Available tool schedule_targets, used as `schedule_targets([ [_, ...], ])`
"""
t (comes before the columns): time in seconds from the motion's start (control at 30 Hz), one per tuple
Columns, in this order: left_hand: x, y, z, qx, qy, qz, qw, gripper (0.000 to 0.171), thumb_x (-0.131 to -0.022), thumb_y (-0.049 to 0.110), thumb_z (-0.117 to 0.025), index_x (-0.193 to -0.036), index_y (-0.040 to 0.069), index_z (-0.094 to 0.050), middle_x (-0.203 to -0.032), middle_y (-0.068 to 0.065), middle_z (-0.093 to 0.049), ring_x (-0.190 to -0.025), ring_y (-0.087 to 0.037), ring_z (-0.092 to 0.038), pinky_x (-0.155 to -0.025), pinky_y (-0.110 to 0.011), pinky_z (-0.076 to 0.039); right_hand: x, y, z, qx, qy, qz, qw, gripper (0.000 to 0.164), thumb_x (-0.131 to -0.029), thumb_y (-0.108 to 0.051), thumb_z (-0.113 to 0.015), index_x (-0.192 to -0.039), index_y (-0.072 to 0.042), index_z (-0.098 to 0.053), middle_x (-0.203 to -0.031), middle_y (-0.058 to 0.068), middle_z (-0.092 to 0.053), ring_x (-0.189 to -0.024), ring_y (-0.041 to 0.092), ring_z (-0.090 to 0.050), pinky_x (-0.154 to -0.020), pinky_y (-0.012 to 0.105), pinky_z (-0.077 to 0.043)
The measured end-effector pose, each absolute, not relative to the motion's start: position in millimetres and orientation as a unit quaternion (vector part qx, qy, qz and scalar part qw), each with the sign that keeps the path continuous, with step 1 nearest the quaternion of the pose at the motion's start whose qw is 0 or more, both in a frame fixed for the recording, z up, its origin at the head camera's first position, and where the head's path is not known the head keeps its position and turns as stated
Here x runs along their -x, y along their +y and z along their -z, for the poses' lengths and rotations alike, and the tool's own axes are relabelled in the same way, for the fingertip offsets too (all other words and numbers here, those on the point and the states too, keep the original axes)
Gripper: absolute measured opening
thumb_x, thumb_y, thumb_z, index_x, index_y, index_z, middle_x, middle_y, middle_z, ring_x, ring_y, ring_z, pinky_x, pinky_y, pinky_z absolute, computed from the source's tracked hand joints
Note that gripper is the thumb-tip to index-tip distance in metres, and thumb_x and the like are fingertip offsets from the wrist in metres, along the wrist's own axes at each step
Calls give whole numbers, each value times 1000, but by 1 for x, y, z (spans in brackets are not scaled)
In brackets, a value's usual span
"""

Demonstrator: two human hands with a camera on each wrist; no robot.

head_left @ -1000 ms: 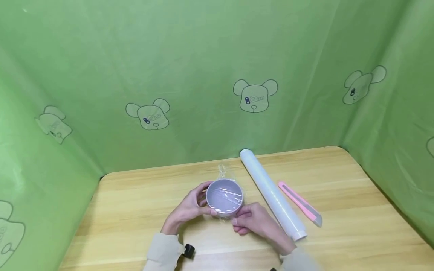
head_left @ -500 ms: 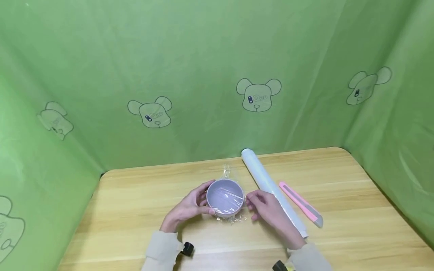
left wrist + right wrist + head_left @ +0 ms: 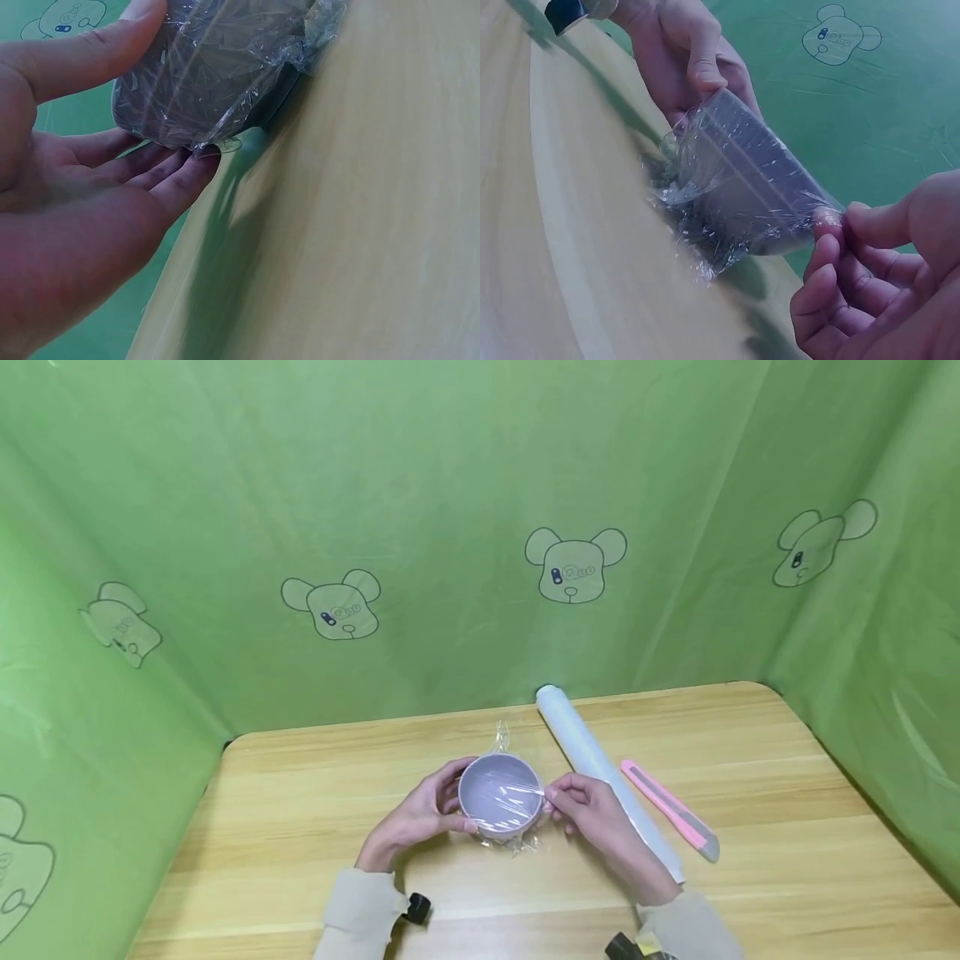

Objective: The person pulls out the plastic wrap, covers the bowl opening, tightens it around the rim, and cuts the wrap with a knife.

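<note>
A grey-purple bowl has clear plastic wrap stretched over its mouth, with crumpled edges hanging down its side. My left hand grips the bowl from the left, thumb at the near rim and fingers curled round the far side; in the left wrist view the fingertips reach under the wrapped bowl. On the right side of the rim my right hand pinches the wrap between thumb and index finger. Its other fingers are loosely curled, as the right wrist view shows.
Right of the bowl, a roll of plastic wrap lies slanted on the wooden table, partly behind my right hand. Further right lies a pink and grey utility knife. Green curtains with bear heads enclose the table's back and sides.
My right hand has moved from the bowl's near-right edge up to its right rim, letting go of the wrap and pinching it again there. The left hand stays on the bowl.
</note>
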State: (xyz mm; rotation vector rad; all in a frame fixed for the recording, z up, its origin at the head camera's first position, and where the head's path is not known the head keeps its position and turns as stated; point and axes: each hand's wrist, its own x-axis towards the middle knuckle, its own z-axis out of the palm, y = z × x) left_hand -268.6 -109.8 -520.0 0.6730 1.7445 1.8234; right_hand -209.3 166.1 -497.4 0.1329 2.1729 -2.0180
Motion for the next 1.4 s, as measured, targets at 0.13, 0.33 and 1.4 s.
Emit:
schedule_targets([
  [0.13, 269, -108, 519, -246, 650, -672, 254, 97, -75, -18, -77, -157, -1, -28, -158, -23, -38, -143, -39, -41, -115, -36, -41, 210, 164, 499, -57, 726, 680, 86, 13, -101, -3, -60, -104, 9, -60, -79, 9, -65, -67, 14, -58, -53, 22, -52],
  [0.33, 269, -108, 519, -241, 653, -671, 254, 97, -74, -16, -78, -157, 0, -29, -158, -22, -38, -143, -38, -41, -115, -35, -40, 210, 160, 507, -51, 740, 666, 75, 13, -103, -5, -57, -102, 8, -59, -74, 11, -64, -61, 16, -58, -49, 24, -52],
  [1.4, 274, -116, 524, -270, 616, -687, 275, 98, -76, -20, -73, -159, -4, -22, -162, -26, -30, -147, -41, -33, -116, -35, -40, 202, 177, 505, 35, 721, 658, 214, 24, -98, -14, -68, -107, 7, -60, -75, 6, -58, -58, 9, -48, -49, 18, -45],
])
